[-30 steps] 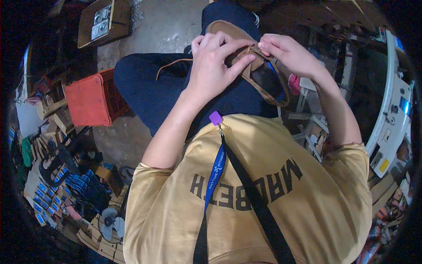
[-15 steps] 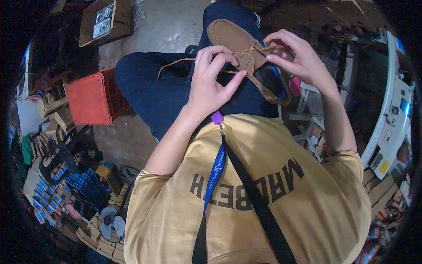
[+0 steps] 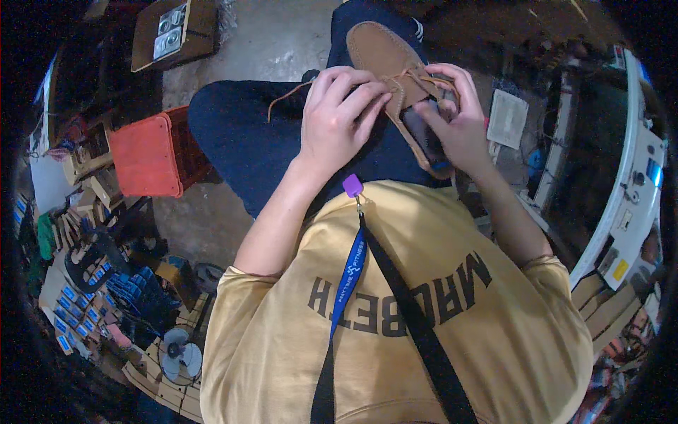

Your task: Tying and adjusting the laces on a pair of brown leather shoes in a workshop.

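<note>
A brown moccasin-style shoe (image 3: 381, 53) lies over my dark-trousered legs, toe pointing away and up-left, its opening toward me. My left hand (image 3: 339, 116) is closed at the shoe's left side, fingertips pinched at the lace beside the eyelets. A tan leather shoelace (image 3: 286, 95) trails out from behind that hand to the left and hangs over my trousers. My right hand (image 3: 455, 120) grips the shoe's right side, thumb over the opening and fingers curled outside. The other end of the lace runs across the front toward those fingers. The exact fingertip contact is partly hidden.
A red plastic crate (image 3: 145, 155) stands on the floor at left. Beyond it is an open cardboard box (image 3: 159, 39). A small fan (image 3: 180, 357) and stacked goods sit lower left. A long white machine (image 3: 625, 191) runs along the right. A lanyard (image 3: 349, 275) hangs over my shirt.
The shoe has shifted slightly right and up. My right hand has come in from the lace to the shoe's opening, thumb now over it. My left hand has moved slightly right.
</note>
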`<state>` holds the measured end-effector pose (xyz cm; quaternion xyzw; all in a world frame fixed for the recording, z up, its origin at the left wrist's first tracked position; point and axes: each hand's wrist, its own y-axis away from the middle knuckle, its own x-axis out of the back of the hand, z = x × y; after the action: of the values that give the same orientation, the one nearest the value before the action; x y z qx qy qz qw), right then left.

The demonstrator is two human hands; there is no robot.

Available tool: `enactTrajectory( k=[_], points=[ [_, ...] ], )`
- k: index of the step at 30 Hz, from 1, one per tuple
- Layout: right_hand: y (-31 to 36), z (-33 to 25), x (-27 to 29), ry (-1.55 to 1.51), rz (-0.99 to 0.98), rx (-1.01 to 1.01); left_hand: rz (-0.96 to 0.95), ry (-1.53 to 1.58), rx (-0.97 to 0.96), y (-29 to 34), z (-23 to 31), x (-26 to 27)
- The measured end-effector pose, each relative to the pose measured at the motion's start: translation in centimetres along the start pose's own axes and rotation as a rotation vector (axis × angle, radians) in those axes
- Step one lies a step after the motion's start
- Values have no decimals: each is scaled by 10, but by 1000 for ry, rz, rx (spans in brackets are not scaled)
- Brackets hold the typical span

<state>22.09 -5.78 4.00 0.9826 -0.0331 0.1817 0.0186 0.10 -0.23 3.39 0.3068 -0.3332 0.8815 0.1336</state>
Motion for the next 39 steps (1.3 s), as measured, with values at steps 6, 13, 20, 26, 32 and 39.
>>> enactTrajectory(
  k=[6, 13, 20, 26, 32, 39],
  points=[
    [8, 1, -17, -293, 151, -140, -69, -4, 119, 2, -5, -5],
    [6, 10, -14, -315, 110, -205, -80, 23, 18, -6, -10, 3],
    [0, 10, -7, -83, 54, -55, -177, -108, 77, -20, -2, 2],
    [-2, -4, -3, 63, 51, -9, -157, -33, 250, -19, -2, -1],
    [-4, -8, 1, 124, 11, 9, -481, 1070, 1132, -23, -14, 15],
    [-6, -7, 5, 88, -10, -24, -454, 237, 683, -20, 17, 48]
  ],
)
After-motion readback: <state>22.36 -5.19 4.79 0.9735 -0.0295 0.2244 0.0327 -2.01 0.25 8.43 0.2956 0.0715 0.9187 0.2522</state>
